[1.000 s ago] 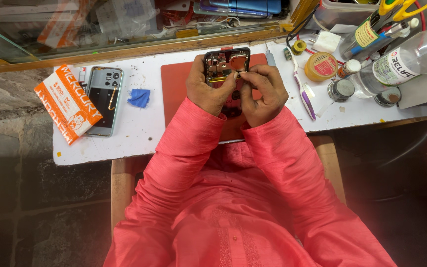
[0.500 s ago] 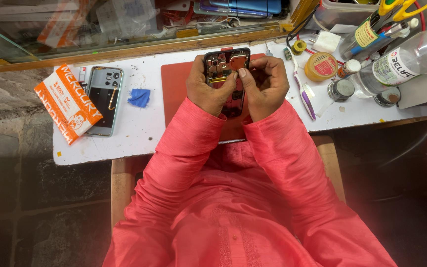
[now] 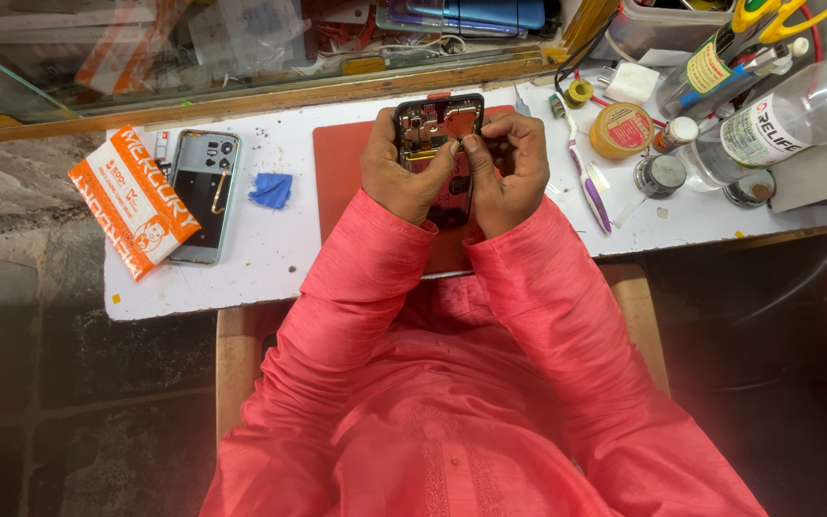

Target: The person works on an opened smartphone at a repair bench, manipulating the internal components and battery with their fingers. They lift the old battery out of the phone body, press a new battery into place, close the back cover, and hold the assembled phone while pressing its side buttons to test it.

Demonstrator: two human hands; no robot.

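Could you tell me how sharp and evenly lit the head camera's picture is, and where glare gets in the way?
Head view: the opened phone and both hands, left hand and right hand, are sharp under even light; the glass pane carries pale reflections that veil what lies behind it; the floor at the lower left falls dark.

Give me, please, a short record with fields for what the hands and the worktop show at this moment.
Left hand: grips the opened phone by its left edge
Right hand: fingertips pinch at the phone's exposed inside
Under the phone: red mat
Left side: phone back cover, orange packet, blue cloth
Right side: clear bottle, round tin
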